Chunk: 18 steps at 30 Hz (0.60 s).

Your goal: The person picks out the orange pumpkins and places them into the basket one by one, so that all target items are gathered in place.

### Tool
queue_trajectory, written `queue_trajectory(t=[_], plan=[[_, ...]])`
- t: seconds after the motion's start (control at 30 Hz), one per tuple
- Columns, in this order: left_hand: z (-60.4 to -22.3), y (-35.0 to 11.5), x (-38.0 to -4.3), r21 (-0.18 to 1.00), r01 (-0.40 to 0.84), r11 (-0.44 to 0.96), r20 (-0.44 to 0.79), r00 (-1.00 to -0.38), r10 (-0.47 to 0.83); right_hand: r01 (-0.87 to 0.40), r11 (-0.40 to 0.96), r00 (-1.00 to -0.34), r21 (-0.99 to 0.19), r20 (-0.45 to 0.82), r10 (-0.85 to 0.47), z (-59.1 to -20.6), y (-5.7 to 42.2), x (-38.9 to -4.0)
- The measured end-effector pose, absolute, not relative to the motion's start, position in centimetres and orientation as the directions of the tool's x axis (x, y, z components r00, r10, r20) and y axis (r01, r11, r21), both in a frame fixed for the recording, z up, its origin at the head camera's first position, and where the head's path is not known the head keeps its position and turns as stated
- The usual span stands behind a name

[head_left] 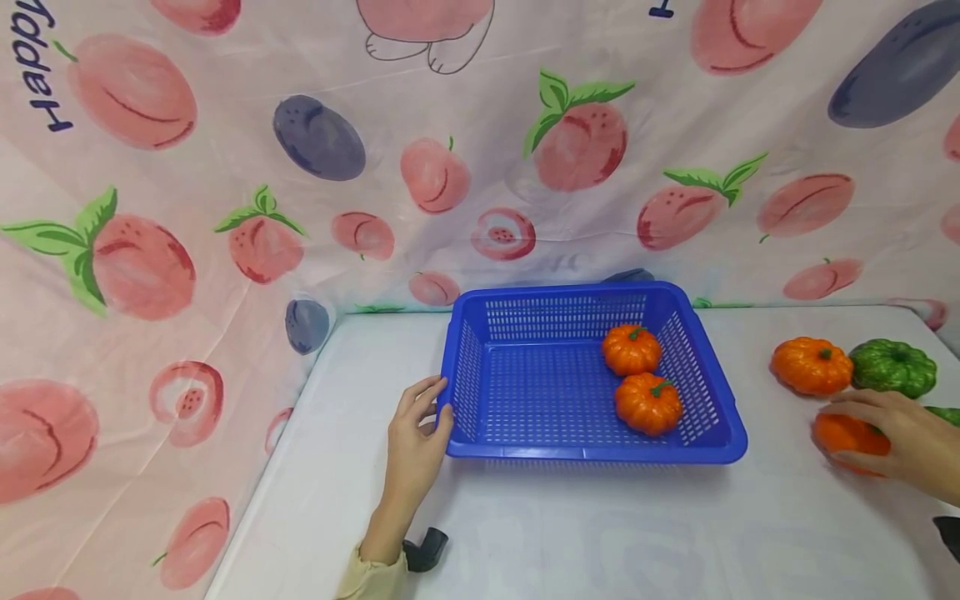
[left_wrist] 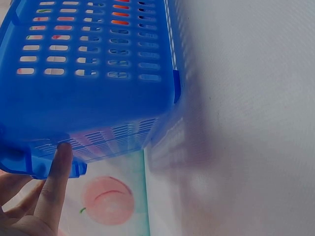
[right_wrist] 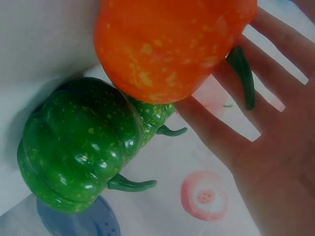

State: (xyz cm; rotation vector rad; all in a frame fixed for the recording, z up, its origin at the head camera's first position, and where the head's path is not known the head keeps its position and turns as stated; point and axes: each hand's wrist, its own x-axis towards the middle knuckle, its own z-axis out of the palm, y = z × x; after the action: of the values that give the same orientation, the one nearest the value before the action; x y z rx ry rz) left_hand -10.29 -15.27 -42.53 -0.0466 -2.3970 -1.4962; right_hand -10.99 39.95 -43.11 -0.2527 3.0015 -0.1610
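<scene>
A blue plastic basket (head_left: 592, 454) stands on the white table with two small orange pumpkins (head_left: 648, 404) at its right side. At its left rim is my left hand (head_left: 416, 437), thumb and fingertips touching it; in the left wrist view one straight finger (left_wrist: 56, 182) meets the basket wall (left_wrist: 88, 105). Far to the right, my right hand (head_left: 892, 433) holds a small orange pumpkin (head_left: 847, 437) from above, thumb and fingers on either side. The right wrist view shows this pumpkin (right_wrist: 167, 44) with its green stem against the fingers.
Behind the right hand's pumpkin lie another orange pumpkin (head_left: 810, 365) and a green one (head_left: 892, 367); more green shows at the right edge. A dark curved object (head_left: 426, 550) sits by the left wrist. Fruit-print cloth (head_left: 450, 100) hangs behind the table.
</scene>
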Motion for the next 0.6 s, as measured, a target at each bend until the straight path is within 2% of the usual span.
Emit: queue_trajectory(t=[0.6], plan=[[-42.6, -15.31, -10.31, 0.868, 0.199, 0.455, 0.289, -0.948, -0.136, -0.215, 0.97, -0.974, -0.114, -0.049, -0.221, -43.01, 39.69, -10.87]])
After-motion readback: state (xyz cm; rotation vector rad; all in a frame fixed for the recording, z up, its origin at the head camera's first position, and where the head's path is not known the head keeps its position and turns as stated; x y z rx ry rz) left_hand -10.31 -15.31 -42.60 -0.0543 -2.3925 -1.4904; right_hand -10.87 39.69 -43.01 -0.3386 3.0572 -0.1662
